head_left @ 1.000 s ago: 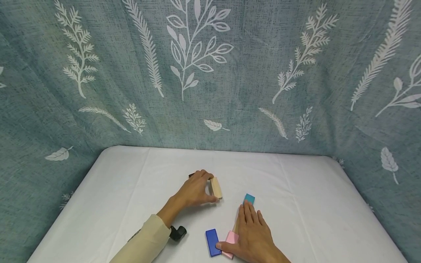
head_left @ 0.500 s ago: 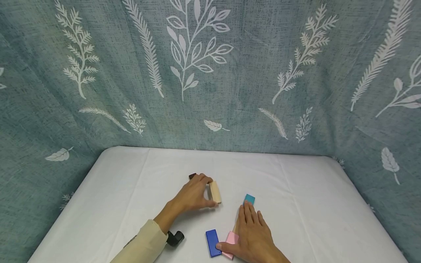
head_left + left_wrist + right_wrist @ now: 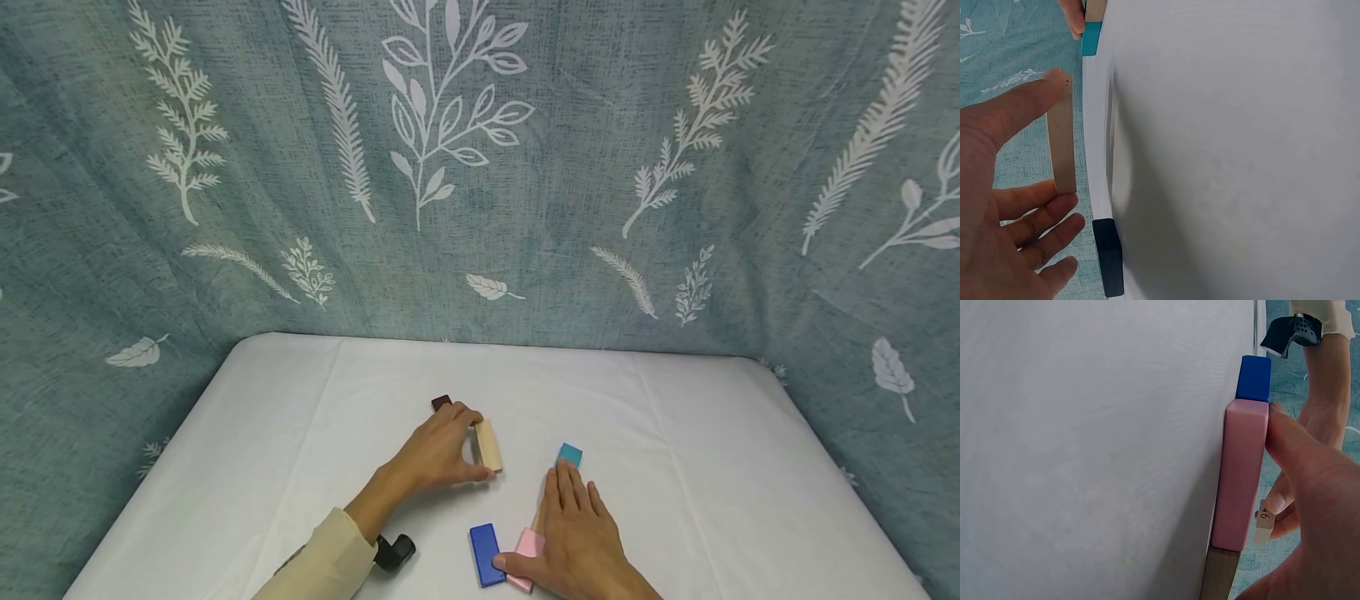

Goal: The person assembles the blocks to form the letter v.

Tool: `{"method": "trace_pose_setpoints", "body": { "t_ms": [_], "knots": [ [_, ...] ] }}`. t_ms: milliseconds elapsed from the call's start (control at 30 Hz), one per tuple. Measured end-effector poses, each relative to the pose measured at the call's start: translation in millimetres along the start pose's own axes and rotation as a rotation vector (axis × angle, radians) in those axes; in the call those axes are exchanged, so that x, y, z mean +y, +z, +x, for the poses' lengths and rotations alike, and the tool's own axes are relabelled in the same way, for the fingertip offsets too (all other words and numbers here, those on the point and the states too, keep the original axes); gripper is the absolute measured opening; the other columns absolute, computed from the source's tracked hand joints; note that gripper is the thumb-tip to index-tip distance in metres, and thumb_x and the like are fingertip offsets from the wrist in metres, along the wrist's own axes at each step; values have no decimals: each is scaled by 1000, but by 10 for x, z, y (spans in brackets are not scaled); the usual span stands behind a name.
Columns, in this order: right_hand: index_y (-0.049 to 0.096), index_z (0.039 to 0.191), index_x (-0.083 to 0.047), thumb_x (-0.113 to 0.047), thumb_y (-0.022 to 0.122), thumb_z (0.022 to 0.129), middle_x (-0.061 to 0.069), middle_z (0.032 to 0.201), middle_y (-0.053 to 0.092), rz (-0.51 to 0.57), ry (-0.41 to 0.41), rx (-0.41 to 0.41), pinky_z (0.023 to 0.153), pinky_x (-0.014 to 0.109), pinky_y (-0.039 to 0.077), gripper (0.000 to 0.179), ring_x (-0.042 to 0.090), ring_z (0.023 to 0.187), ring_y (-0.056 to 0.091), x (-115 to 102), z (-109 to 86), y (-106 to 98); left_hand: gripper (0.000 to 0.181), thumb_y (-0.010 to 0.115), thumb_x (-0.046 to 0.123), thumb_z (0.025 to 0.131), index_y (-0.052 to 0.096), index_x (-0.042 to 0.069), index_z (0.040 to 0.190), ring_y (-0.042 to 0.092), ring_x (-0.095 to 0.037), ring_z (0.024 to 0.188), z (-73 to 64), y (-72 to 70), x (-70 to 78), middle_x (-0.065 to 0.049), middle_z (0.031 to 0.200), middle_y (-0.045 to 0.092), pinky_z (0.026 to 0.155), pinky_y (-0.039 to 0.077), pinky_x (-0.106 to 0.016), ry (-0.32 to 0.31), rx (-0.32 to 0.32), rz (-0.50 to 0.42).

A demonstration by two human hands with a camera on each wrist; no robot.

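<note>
My left hand [image 3: 442, 450] pinches a plain wooden block [image 3: 488, 446] by its two ends, thumb on one and fingers on the other. In the left wrist view that block [image 3: 1062, 140] appears held above the white surface. My right hand [image 3: 577, 533] lies with straight fingers over a row of blocks, its fingertips at a teal block [image 3: 570, 454]. Beside its palm are a pink block [image 3: 529, 543] and part of another wooden block [image 3: 537, 520]. The right thumb reaches across the pink block to the edge of a blue block [image 3: 487, 554]. Printed marks [image 3: 1264, 514] show on the held block's end.
Just beyond the left hand lies a dark brown block [image 3: 442, 402], partly hidden by the fingers. A black wrist device [image 3: 395, 552] sits at the left sleeve [image 3: 330, 550]. The white-covered table [image 3: 712, 467] ends at a green leaf-patterned curtain [image 3: 570, 275].
My left hand has drawn the wooden block slightly nearer to me and to the left, uncovering more of the dark brown block. The right hand and the blocks around it stay in place.
</note>
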State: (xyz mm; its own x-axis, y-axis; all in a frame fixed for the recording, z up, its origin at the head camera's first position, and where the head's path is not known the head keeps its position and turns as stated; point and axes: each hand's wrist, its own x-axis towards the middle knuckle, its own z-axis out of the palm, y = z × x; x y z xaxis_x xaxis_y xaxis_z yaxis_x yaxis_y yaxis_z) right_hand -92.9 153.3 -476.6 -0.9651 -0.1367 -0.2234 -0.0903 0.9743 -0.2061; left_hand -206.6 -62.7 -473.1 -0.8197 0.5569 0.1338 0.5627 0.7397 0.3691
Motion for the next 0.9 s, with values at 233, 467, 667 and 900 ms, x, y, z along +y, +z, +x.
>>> {"method": "trace_pose_setpoints", "body": {
  "t_ms": [233,467,667,900],
  "knots": [
    [27,153,12,-99,51,63,31,161,19,2,-1,7,119,62,15,145,42,151,18,4,7,8,80,86,53,75,60,6,134,54,-23,121,-53,-20,-1,-8,131,59,104,46,-41,15,3,8],
    [27,153,12,-99,50,62,31,161,20,-6,-2,11,119,61,16,145,42,151,19,3,16,2,80,86,54,75,60,6,133,55,-23,118,-97,-26,-14,-7,127,59,105,46,-40,27,8,19],
    [28,153,12,-99,50,62,31,161,20,-8,-6,15,119,61,16,145,42,151,19,-1,10,3,79,87,52,74,60,5,132,56,-23,117,-137,-30,-5,-7,124,60,105,45,-41,37,13,9],
    [28,153,12,-98,51,63,31,161,20,-5,-11,17,119,61,16,144,42,151,19,1,4,-5,79,86,53,74,61,5,132,56,-21,115,-183,-18,22,-6,123,60,105,45,-40,45,15,9]
  ]
}}
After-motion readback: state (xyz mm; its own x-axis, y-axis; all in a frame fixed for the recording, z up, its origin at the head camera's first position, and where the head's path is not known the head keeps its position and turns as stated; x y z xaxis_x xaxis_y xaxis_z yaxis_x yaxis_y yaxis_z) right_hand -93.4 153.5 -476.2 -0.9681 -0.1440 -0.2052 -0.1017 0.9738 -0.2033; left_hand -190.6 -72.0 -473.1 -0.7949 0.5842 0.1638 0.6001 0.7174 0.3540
